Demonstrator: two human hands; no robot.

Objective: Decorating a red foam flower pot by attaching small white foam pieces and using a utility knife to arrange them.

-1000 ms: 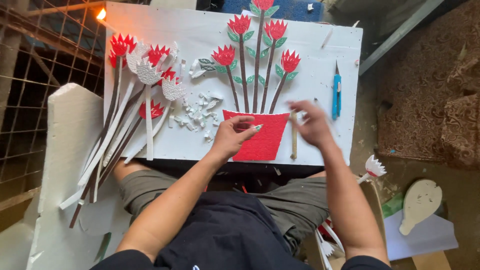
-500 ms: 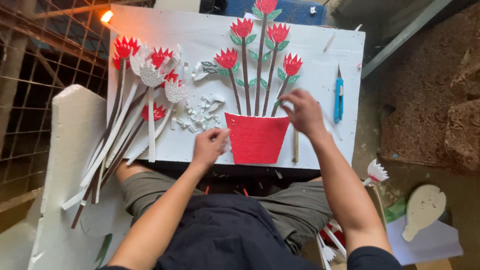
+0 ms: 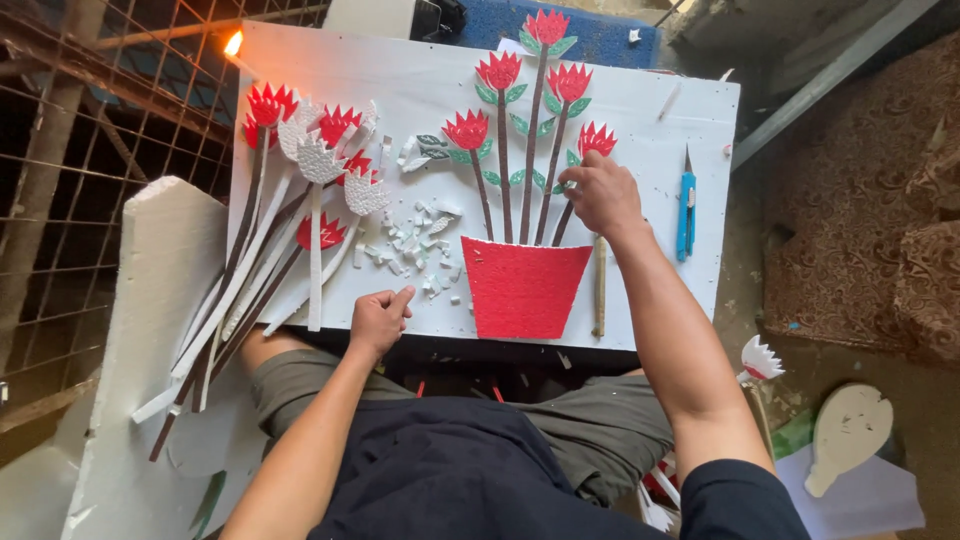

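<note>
A flat red trapezoid foam pot (image 3: 524,286) lies glued on the white foam board (image 3: 400,70), with five brown-stemmed red foam flowers (image 3: 500,72) with green leaves fanning up out of its top edge. The right hand (image 3: 601,192), fingers curled, presses on the rightmost flower's stem (image 3: 562,226). The left hand (image 3: 380,318) rests loosely closed on the board's near edge, gripping nothing, just beside scattered white foam scraps (image 3: 418,240). A loose bundle of spare red and white foam flowers (image 3: 305,160) lies at left; a blue utility knife (image 3: 686,210) and a thin wooden stick (image 3: 599,285) lie at right.
</note>
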